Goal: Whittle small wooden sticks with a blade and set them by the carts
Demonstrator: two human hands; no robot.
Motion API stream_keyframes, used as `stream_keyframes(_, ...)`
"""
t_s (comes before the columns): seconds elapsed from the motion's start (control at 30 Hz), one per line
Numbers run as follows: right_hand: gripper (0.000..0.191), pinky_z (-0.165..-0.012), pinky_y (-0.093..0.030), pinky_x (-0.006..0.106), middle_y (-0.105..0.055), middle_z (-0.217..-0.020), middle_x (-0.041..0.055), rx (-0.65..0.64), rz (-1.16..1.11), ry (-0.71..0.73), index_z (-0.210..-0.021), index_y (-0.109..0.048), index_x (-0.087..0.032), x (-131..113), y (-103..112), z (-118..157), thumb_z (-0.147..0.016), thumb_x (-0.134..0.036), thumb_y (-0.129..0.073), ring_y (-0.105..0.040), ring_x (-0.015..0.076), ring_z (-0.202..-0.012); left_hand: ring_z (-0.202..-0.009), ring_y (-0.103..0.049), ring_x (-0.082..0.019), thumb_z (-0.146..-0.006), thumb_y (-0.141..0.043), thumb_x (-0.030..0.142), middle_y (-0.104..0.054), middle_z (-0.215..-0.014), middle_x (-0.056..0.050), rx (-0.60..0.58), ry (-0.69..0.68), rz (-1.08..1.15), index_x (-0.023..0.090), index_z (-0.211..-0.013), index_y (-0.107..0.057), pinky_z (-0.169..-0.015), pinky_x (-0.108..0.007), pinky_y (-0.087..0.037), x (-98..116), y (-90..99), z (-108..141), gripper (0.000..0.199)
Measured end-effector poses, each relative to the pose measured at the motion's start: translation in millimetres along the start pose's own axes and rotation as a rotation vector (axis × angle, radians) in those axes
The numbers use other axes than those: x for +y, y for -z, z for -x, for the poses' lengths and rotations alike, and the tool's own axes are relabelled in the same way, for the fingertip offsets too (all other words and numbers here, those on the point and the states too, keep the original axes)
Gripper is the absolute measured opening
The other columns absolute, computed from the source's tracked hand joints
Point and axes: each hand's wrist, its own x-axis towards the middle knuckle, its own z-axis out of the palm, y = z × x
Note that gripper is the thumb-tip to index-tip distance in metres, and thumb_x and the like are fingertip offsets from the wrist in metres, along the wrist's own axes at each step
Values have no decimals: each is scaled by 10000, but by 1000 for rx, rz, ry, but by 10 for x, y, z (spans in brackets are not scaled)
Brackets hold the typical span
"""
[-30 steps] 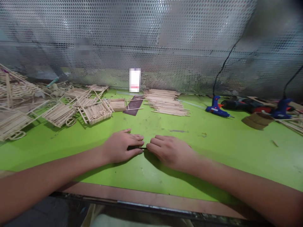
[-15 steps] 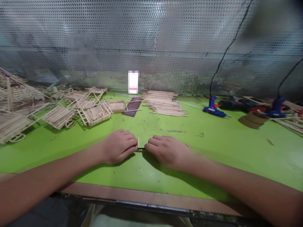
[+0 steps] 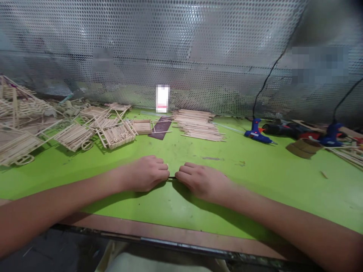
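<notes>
Both my hands rest low over the green tabletop, knuckles up and fingertips almost meeting. My right hand is closed round a thin dark strip, which bridges the small gap between the hands. My left hand is closed at the strip's other end. The tip of a pale wooden stick shows beside its fingers; the rest is hidden. Whether the left fingers also grip the dark strip, I cannot tell.
Behind the hands lies a pile of thin wooden sticks beside a dark sheet. Small stick-built carts crowd the left. On the right are a blue glue gun, a second one and a brown ring-shaped piece. Perforated metal sheeting stands behind.
My left hand has shifted slightly right, closer to the right hand, and its fingers now cover most of the pale stick. The view has turned a little.
</notes>
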Motion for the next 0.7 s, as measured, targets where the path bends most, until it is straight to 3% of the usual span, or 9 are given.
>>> stream_keyframes(0.23,161,-638,-340,306,-617,-854,24,-2,-49,-17,-906,-587,-187,8,6,-15,-923,-31,-550,-511,166,-758,-733,-551,-191,-987,-616,149,-649,-783,-23,13,5,0,180,-785,-578,-666,-353,-374,1,35,1,208)
stream_keyframes(0.53,138,-702,-408,308,-655,-864,46,-32,115,48,-1015,-612,-177,-85,-98,-307,-948,-64,-568,-580,199,-818,-721,-552,-192,-992,-579,160,-636,-757,-27,39,49,-52,189,-789,-565,-655,-344,-357,-76,0,315,205)
stream_keyframes(0.7,138,-722,-449,319,-680,-913,65,-55,176,23,-1077,-616,-164,-104,-60,-289,-956,-109,-581,-617,219,-854,-773,-625,-196,-1053,-460,195,-707,-902,-52,47,121,7,173,-1006,-642,-745,-347,-467,-194,91,269,189)
